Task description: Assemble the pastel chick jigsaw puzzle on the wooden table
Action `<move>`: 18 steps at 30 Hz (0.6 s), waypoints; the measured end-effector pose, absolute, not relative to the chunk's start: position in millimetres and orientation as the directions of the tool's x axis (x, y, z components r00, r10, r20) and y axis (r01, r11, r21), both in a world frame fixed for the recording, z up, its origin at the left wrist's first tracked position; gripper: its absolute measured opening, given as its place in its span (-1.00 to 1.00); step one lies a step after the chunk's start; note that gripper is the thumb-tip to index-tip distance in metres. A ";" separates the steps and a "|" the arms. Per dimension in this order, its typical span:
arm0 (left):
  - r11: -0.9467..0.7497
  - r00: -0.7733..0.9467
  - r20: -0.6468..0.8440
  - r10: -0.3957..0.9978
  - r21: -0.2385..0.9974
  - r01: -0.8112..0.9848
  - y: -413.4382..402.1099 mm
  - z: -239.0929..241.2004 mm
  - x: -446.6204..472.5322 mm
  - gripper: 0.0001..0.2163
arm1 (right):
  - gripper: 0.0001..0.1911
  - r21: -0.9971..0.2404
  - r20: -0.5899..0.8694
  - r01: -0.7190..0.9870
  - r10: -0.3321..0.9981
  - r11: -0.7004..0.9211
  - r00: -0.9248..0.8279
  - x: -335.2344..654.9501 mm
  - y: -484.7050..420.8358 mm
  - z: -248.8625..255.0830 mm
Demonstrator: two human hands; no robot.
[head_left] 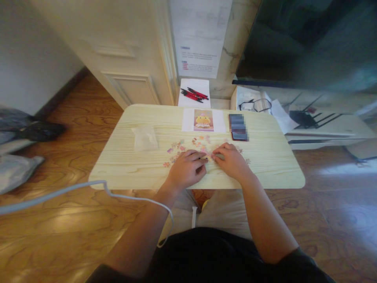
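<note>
Several small pastel puzzle pieces (180, 146) lie scattered on a pale wooden table (265, 161). My left hand (187, 168) rests on the tabletop with its fingers curled, the fingertips pinched at pieces near the middle. My right hand (231, 159) sits close beside it, fingers bent and pressed onto a piece between the two hands. What exactly each hand grips is too small to name. A picture card with a yellow cartoon figure (203, 120) lies on white paper just beyond the pieces.
A dark phone (238, 126) lies right of the card. A clear plastic bag (144, 137) lies at the left. Red and black pens (194, 94) rest on paper behind the table. Glasses (255, 105) sit on a white shelf. A white cable (88, 186) crosses the floor.
</note>
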State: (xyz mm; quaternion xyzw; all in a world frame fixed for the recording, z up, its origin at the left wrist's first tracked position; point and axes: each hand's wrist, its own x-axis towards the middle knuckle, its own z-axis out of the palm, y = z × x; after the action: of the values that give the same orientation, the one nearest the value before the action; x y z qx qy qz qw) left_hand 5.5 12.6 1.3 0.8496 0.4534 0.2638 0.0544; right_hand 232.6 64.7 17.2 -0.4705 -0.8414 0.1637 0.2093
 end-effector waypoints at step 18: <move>-0.580 0.441 0.406 0.800 0.338 0.741 12.3 2.0 5.8 -0.75 | -0.91 -0.532 0.179 0.698 0.869 0.479 -0.460 230.3 67.3 17.9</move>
State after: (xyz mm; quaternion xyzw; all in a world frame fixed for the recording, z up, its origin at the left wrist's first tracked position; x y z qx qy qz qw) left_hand 5.8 12.3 2.0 0.8470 0.4550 0.2693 0.0550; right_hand 230.3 67.3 17.9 -0.4711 -0.8318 0.1960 0.2188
